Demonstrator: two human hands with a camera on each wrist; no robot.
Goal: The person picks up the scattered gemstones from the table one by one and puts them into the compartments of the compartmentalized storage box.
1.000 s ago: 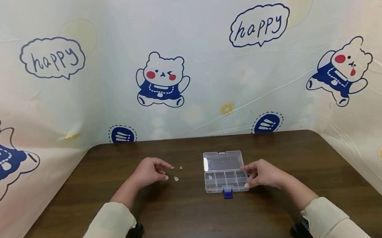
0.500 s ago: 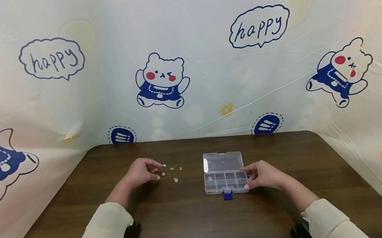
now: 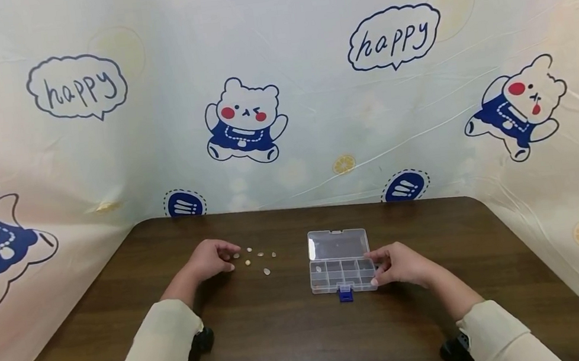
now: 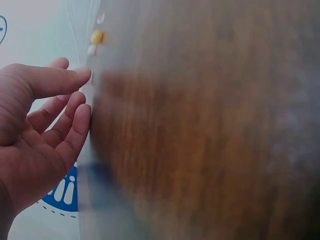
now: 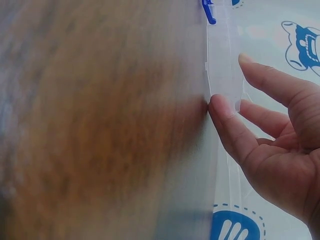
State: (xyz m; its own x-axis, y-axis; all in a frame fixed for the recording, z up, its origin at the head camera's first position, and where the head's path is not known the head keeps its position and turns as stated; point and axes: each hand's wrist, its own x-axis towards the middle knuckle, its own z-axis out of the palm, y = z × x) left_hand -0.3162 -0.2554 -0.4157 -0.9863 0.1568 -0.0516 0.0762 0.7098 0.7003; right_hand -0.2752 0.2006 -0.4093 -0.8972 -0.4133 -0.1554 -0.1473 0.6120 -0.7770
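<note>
Several small, pale, pebble-like pieces [image 3: 266, 272] lie scattered on the dark wooden table, and a yellowish piece [image 4: 97, 36] stands out in the left wrist view. My left hand [image 3: 210, 258] is low at the left end of the group, fingers loosely bent, with a pale piece [image 3: 236, 256] near its fingertips. A clear plastic compartment box [image 3: 336, 283] stands with its lid raised and its blue latch [image 3: 345, 294] towards me. One pale piece [image 3: 318, 269] sits in its back left compartment. My right hand [image 3: 399, 263] grips the box's right end between thumb and fingers.
The dark brown table [image 3: 287, 347] has a curtain [image 3: 314, 112] with bear drawings behind it and at both sides. Bare tabletop separates the loose pieces from the box.
My left hand has drawn back to the left, uncovering several pale pieces that were hidden beneath it. The right hand and the box have stayed in place.
</note>
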